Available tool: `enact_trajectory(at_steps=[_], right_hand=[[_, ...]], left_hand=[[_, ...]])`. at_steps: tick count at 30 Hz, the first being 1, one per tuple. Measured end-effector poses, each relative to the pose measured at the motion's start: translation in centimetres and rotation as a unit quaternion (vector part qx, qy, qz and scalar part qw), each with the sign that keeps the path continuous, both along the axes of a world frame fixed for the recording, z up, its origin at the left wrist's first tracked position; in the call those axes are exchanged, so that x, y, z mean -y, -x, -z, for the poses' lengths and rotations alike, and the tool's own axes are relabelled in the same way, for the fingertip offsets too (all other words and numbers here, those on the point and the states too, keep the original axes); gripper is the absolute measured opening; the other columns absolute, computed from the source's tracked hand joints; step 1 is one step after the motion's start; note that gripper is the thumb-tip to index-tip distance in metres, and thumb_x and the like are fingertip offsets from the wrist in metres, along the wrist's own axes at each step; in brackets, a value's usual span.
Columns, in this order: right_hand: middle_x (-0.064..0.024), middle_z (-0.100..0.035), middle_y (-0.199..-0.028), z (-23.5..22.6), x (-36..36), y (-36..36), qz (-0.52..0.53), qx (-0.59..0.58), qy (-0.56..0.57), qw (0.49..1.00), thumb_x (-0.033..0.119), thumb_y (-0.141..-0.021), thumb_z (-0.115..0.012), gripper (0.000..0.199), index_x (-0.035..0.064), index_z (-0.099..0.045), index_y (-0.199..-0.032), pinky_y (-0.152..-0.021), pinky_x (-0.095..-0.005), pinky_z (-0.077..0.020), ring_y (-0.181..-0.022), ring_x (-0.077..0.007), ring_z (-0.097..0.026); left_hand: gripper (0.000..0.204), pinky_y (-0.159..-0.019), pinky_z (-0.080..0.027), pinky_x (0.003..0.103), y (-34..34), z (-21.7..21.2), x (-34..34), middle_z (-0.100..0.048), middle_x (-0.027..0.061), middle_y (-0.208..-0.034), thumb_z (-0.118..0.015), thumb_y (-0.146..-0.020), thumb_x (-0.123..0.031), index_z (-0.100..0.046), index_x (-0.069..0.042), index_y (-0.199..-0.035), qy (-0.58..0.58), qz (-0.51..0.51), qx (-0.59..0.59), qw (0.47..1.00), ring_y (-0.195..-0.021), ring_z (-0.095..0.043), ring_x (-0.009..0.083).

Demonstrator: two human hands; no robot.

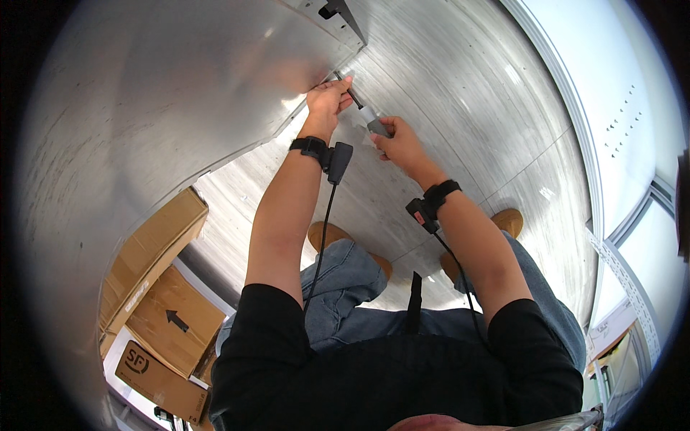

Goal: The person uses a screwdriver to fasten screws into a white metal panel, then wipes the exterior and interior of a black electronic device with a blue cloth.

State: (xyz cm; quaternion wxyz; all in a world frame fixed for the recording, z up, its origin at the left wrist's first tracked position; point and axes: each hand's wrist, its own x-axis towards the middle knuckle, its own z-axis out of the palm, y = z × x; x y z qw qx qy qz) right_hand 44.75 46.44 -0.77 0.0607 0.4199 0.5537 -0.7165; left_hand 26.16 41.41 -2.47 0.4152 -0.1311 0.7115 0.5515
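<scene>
A screwdriver (369,117) with a grey and whitish handle and a thin dark shaft slants up toward the lower edge of a large metal panel (194,79). My right hand (402,146) is closed around the handle's end. Up by the panel's edge, the fingers of my left hand (329,99) are closed about the shaft near its tip. What the tip meets is not clear, and any small fastener there is hidden. Both wrists wear black straps with small dark devices, each trailing a cable.
Cardboard boxes (176,316) are stacked at the lower left beside the panel. A black latch-like part (332,10) sits at the panel's far corner. Grey wood-look flooring (460,108) lies under my feet. White cabinet fronts (611,108) curve along the right.
</scene>
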Motion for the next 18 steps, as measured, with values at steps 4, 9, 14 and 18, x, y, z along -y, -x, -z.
enact_trajectory(at_steps=[4,9,14,18], right_hand=[[-0.0130,-0.060,-0.106,2.2,0.9,0.2,-0.068,-0.013,-0.256,0.964,0.026,-0.089,-0.065,0.047,0.0014,-0.048,-0.126,-0.063,-0.0321,-0.0528,-0.088,-0.0200,-0.062],[-0.0096,-0.060,-0.104,-1.9,-2.0,-0.1,0.024,0.010,0.210,0.977,0.028,-0.089,-0.064,0.050,0.0011,-0.048,-0.128,-0.061,-0.0321,-0.0534,-0.080,-0.0174,-0.062],[-0.0097,-0.061,-0.099,1.1,-0.6,-0.4,-0.026,0.003,-0.059,0.998,0.028,-0.088,-0.065,0.050,0.0022,-0.049,-0.128,-0.059,-0.0318,-0.0518,-0.074,-0.0193,-0.063],[-0.0112,-0.061,-0.097,3.0,0.3,-0.6,-0.095,-0.042,-0.347,0.932,0.028,-0.088,-0.066,0.052,0.0023,-0.048,-0.129,-0.059,-0.0301,-0.0513,-0.073,-0.0194,-0.063]], left_hand=[[0.013,-0.066,-0.057,0.031,0.2,0.1,-0.3,-0.067,0.0093,-0.089,-0.066,-0.088,-0.007,-0.058,-0.001,-0.097,0.002,-0.016,0.022,1.000,-0.078,-0.067,0.0190],[0.019,-0.066,-0.057,0.032,0.7,0.6,0.4,-0.067,0.0102,-0.088,-0.062,-0.090,-0.002,-0.051,-0.001,-0.105,-0.075,-0.038,0.060,0.995,-0.079,-0.068,0.0196],[0.008,-0.070,-0.056,0.029,0.3,-0.3,-0.1,-0.068,0.0077,-0.086,-0.064,-0.090,-0.008,-0.059,-0.004,-0.094,-0.051,-0.020,0.038,0.998,-0.076,-0.067,0.0184],[0.005,-0.068,-0.055,0.028,0.2,0.2,-0.7,-0.068,0.0079,-0.087,-0.064,-0.089,-0.009,-0.061,-0.006,-0.088,0.022,-0.031,0.004,0.999,-0.073,-0.067,0.0183]])
